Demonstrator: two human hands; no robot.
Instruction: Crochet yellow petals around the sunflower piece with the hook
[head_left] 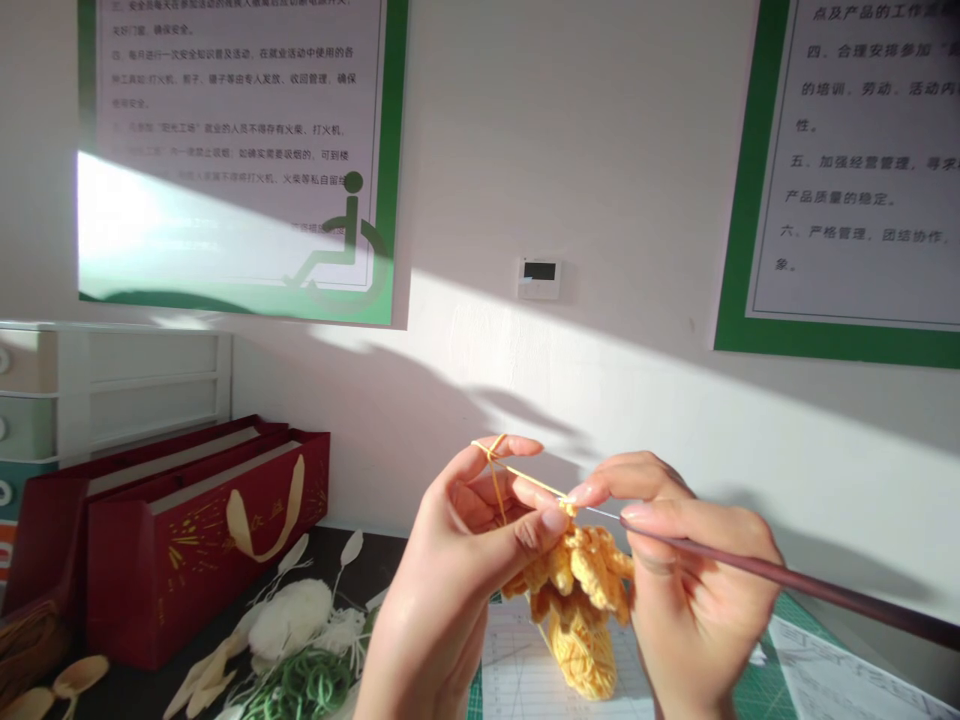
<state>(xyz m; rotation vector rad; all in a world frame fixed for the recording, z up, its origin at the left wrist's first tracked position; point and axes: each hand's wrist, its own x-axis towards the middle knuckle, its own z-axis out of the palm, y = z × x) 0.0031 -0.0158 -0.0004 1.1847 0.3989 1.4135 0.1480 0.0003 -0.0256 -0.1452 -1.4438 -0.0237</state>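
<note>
My left hand point(480, 540) pinches the top of a yellow crochet piece point(581, 570) between thumb and fingers. Yellow yarn point(529, 477) wraps around its raised index finger and runs taut down to the stitches. In my right hand point(682, 560) is a crochet hook point(795, 577) with a dark brown handle, its thin metal tip at the top edge of the piece. My right index finger touches that edge too. Ruffled, petal-like layers of the crochet hang below my fingers. Under it, a ball of yellow yarn point(583, 655) lies on a lined paper sheet point(517, 660).
Dark red gift bags point(206, 540) stand at the left beside stacked drawers point(142, 385). Green yarn point(311, 685), white yarn point(289, 625) and pale leaf-shaped pieces lie in front of them. A green cutting mat point(757, 690) and a printed sheet point(832, 665) are at the right.
</note>
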